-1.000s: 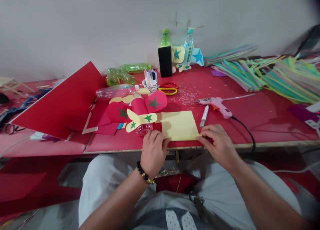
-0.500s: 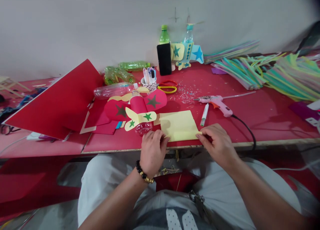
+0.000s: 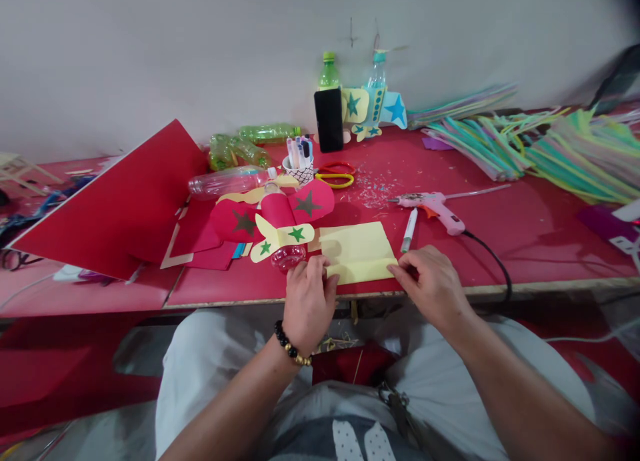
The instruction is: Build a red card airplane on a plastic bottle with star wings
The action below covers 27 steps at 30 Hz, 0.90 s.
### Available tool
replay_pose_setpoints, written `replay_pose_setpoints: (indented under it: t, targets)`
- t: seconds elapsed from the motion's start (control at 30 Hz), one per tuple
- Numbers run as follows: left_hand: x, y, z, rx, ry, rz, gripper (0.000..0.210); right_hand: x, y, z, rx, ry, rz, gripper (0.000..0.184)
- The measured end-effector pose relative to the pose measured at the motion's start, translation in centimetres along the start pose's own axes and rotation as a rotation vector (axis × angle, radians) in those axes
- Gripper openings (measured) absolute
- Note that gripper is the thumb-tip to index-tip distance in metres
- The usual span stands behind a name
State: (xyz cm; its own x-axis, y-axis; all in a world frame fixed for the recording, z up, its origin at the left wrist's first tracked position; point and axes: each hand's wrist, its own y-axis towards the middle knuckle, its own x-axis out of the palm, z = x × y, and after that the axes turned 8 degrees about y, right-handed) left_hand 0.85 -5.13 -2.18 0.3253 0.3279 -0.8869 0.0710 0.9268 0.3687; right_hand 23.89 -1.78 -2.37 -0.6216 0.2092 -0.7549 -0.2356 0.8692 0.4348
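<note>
A sheet of pale yellow paper (image 3: 357, 244) lies at the table's front edge, its near strip folded up and over. My left hand (image 3: 311, 294) pinches the left end of that fold between thumb and fingers. At the other end, my right hand (image 3: 430, 281) grips the paper's near right corner the same way. Just beyond my left hand rests a plastic bottle dressed as a red paper plane (image 3: 278, 211), with green stars and a yellow tail piece. A white marker (image 3: 409, 230) lies beyond my right hand, beside a pink glue gun (image 3: 435, 206).
Scissors (image 3: 336, 175) and a pen cup (image 3: 299, 171) stand behind the plane. A black phone (image 3: 329, 121) leans against a green-capped bottle (image 3: 329, 71). Red board (image 3: 120, 204) slants at left; bundled pastel strips (image 3: 485, 141) fill the right. The glue gun's cord (image 3: 493, 257) hangs over the front edge.
The near strip of the yellow paper has been lifted and folded further away from me. My right hand has shifted slightly left; the left hand has barely moved.
</note>
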Motion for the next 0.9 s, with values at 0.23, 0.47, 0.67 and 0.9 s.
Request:
replay_pose_setpoints:
  t: [0.23,0.47,0.67,0.9]
  targets:
    - [0.1,0.07,-0.01,0.032,0.006,-0.016,0.017,0.17,0.12,-0.14,0.001,-0.038,0.006,0.024]
    - [-0.1,0.25,0.07,0.037,-0.001,-0.031,0.016,0.31,0.2,-0.15,-0.008,-0.06,0.012,0.025]
    - [-0.21,0.27,0.08,0.027,-0.031,-0.047,0.017,0.17,0.22,-0.03,0.012,-0.033,-0.017,0.023]
    - [-0.45,0.39,0.02,0.024,-0.083,-0.068,0.015,-0.07,0.34,-0.11,0.027,-0.021,-0.045,0.024]
